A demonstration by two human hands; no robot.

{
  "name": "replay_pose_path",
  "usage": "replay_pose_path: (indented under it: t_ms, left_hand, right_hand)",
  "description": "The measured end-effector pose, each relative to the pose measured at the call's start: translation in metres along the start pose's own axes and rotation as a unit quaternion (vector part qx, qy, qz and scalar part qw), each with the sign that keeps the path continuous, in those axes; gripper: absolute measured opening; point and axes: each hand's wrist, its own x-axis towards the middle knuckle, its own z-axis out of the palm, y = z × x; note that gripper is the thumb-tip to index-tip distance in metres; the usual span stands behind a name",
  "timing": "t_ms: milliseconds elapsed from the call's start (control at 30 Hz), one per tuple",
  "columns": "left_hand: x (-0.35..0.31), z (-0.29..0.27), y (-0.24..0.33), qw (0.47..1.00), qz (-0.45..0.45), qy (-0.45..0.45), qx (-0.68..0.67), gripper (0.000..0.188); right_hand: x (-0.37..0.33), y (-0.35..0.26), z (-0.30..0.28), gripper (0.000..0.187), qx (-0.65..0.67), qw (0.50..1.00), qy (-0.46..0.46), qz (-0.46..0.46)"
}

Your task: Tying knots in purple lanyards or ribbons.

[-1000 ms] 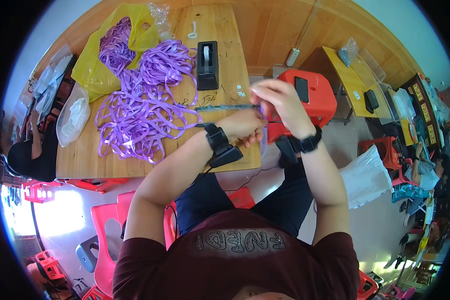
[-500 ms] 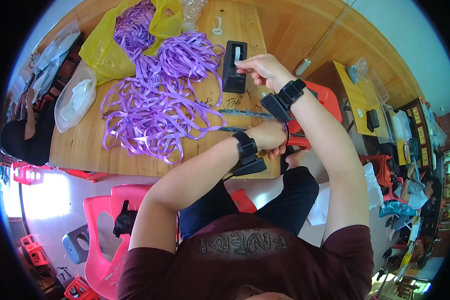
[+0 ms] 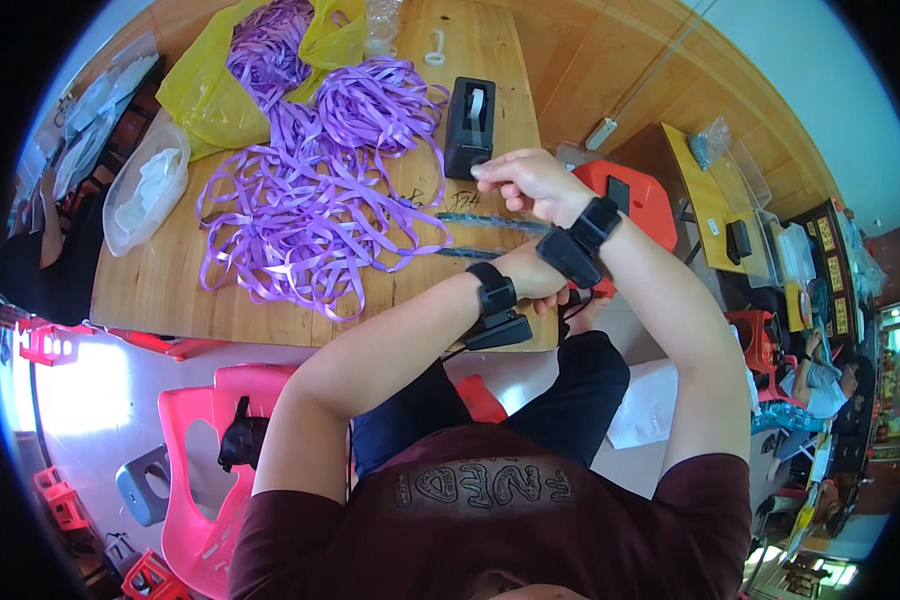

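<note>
A black tape dispenser [image 3: 460, 158] with a pale roll [image 3: 477, 103] stands on the wooden table. At its near end, my right hand [image 3: 535, 185] is closed, thumb and forefinger pinched on the end of a clear tape strip that is faint to see. Lower down, near the table's right edge, my left hand [image 3: 538, 272] has its fingers curled. The device on my right wrist partly covers it, and what it holds is hidden. A big tangle of purple ribbon [image 3: 310, 225] spreads over the table to the left.
A yellow plastic bag [image 3: 205, 100] with more ribbon lies at the far left, beside a clear plastic tub [image 3: 142, 205]. A small white ring-shaped piece [image 3: 434, 50] lies behind the dispenser. Red stools [image 3: 630, 200] stand right of the table, a pink chair [image 3: 185, 500] at the lower left.
My right hand has come from the dispenser's roll toward me, to just past its near end, still pinched. My left hand stays about where it was, now more covered by the right wrist device.
</note>
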Motion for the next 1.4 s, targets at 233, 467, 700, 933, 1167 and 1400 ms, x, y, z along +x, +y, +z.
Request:
replay_pose_path:
  t_ms: [233,467,700,933,1167,1400]
  left_hand:
    - [-0.009,0.003,0.015,0.998,-0.025,0.018,0.050,0.027]
    - [-0.012,0.003,0.017,0.994,-0.040,0.022,0.097,0.027]
    - [-0.013,0.005,0.022,0.995,-0.061,0.024,0.079,0.032]
    - [-0.014,0.007,0.025,0.994,-0.055,0.022,0.087,0.033]
    - [-0.014,0.006,0.024,0.994,-0.056,0.027,0.085,0.028]
    - [-0.015,0.008,0.029,0.993,-0.069,0.031,0.086,0.027]
  right_hand:
    - [-0.033,-0.023,-0.030,0.021,-0.180,0.982,-0.040,-0.041]
    - [-0.092,-0.018,-0.091,0.026,-0.392,0.916,-0.085,-0.028]
    - [-0.079,0.005,-0.104,0.020,-0.557,0.809,-0.108,-0.154]
    - [-0.074,0.002,-0.096,0.022,-0.655,0.749,-0.062,-0.081]
    - [-0.081,0.013,-0.100,0.019,-0.580,0.767,-0.088,-0.260]
    - [-0.083,0.028,-0.096,0.015,-0.639,0.715,-0.102,-0.263]
